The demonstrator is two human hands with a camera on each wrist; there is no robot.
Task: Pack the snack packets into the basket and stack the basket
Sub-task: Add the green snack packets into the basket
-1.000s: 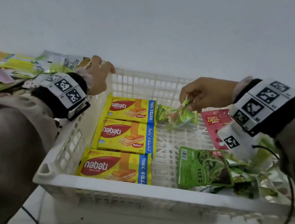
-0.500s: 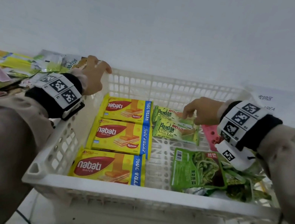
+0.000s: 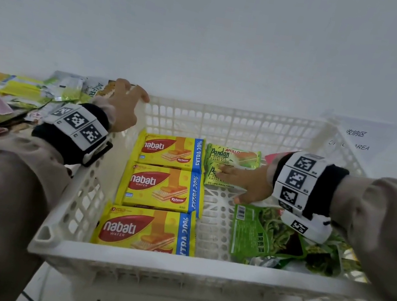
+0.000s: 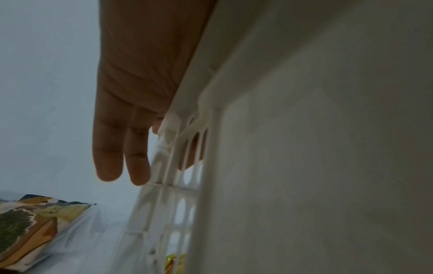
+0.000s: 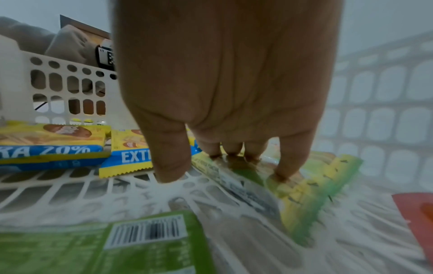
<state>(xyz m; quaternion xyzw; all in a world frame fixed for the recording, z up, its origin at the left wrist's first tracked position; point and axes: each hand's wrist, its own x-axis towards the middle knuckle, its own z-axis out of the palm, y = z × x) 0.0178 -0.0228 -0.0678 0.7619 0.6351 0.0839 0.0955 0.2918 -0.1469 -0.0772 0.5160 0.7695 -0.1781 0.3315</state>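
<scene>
1. Basket [image 3: 197, 269] sits on the worktop; left hand [image 3: 122, 107] rests spread on its far rim.
2. Right hand [image 3: 250, 183] presses flat, fingers straight, on cake packets [image 3: 226, 166] inside.
3. Risk: the slick packets might skid over the wafers [image 3: 162, 186] when released.

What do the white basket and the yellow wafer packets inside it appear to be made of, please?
White basket: most likely moulded plastic with a matt finish, judging by its perforated lattice walls and floor.
Yellow wafer packets: probably thin printed plastic or foil film; the surface looks glossy, and the right wrist view shows a zigzag sealed edge.
</scene>
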